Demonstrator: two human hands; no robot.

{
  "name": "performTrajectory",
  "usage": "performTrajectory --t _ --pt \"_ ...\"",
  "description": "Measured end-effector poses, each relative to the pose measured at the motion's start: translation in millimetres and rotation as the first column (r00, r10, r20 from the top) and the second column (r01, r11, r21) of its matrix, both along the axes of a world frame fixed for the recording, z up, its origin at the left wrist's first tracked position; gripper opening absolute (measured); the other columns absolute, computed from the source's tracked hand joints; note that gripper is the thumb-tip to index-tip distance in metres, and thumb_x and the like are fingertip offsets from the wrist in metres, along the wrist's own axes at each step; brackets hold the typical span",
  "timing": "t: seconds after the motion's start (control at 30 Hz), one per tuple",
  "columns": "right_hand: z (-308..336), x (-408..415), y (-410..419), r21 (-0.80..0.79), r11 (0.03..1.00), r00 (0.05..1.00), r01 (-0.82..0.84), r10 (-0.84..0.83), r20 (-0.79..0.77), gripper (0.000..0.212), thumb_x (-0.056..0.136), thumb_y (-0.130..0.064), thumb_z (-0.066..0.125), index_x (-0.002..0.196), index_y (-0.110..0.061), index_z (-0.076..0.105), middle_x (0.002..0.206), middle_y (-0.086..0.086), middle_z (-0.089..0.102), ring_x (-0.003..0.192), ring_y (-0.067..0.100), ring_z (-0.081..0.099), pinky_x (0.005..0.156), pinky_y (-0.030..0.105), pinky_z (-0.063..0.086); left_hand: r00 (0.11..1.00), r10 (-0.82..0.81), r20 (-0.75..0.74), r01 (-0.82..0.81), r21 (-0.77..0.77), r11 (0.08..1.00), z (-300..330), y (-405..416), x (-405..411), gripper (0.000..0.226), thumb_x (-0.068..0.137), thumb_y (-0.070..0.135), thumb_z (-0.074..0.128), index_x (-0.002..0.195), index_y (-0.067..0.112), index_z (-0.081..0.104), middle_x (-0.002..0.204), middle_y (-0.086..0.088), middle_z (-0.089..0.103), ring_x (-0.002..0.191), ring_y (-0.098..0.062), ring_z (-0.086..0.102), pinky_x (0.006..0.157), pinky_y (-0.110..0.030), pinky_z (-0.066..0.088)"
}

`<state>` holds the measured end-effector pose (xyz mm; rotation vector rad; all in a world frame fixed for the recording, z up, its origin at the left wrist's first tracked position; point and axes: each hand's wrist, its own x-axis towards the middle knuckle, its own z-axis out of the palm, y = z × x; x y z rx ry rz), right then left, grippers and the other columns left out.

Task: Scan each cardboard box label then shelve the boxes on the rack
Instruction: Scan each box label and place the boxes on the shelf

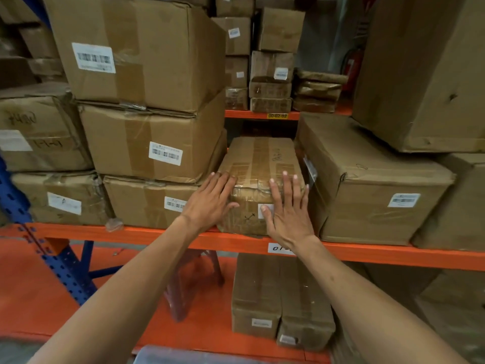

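One small brown tape-wrapped cardboard box (pixel 258 179) pressed by two hands on orange metal rack shelf (pixel 157 236); left hand (pixel 210 203), right hand (pixel 287 219), fingers spread flat. White label (pixel 265 210) partly covered.

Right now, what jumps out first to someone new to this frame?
Two bare hands pressed flat on a taped cardboard box at centre: the left hand on its left corner, the right hand over its front label. It sits on the orange shelf beam, wedged between the stacked labelled boxes on the left and a long box on the right.
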<state>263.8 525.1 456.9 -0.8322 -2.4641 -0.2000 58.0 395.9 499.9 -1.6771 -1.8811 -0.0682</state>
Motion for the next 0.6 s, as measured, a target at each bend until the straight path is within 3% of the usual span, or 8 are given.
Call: performTrajectory --t 0.17,0.37,0.5,0.6 --pt "5 -3 -4 -0.106 0.993 0.996 0.059 -0.051 0.073 0.078 0.109 -0.049 0.03 0.158 -0.022 -0.026 0.164 0.012 -0.04 0.151 0.034 -0.038 0.124 0.063 -0.012 1.0 -0.016 -0.009 0.016 0.031 0.999 -2 4 -1 0.071 0.1 0.052 0.039 0.144 -0.003 0.044 0.143 -0.027 0.051 0.135 -0.041 0.047 0.118 -0.049 0.033" --pt "12 -4 -16 -0.154 0.976 0.982 0.151 -0.129 0.14 0.077 0.109 -0.052 0.019 0.149 -0.028 -0.042 0.157 0.008 -0.053 0.148 0.031 -0.045 0.123 0.063 -0.012 0.996 0.025 0.086 -0.023 -0.019 1.0 -5 2 3 0.073 0.104 0.053 0.029 0.155 0.001 0.025 0.157 -0.023 0.032 0.148 -0.037 0.026 0.125 -0.046 0.014" --pt "25 0 -36 -0.21 0.963 0.98 0.171 -0.145 0.132 0.078 0.109 -0.05 0.025 0.161 -0.023 -0.025 0.166 0.011 -0.038 0.153 0.032 -0.035 0.124 0.061 -0.01 0.968 -0.042 0.248 0.028 0.06 0.998 -16 -5 17 0.078 0.103 0.043 0.044 0.159 0.001 0.008 0.165 -0.025 0.006 0.154 -0.039 0.004 0.125 -0.049 0.004" --pt "20 10 -67 -0.346 0.936 0.985 0.058 -0.11 -0.132 0.074 0.109 -0.042 0.042 0.169 -0.017 0.005 0.174 0.012 -0.016 0.16 0.03 -0.015 0.128 0.053 -0.006 0.894 -0.161 0.419 0.071 0.221 0.973 -46 -26 39 0.08 0.098 0.035 0.053 0.158 -0.002 0.013 0.165 -0.026 0.005 0.153 -0.04 0.004 0.124 -0.053 0.011"
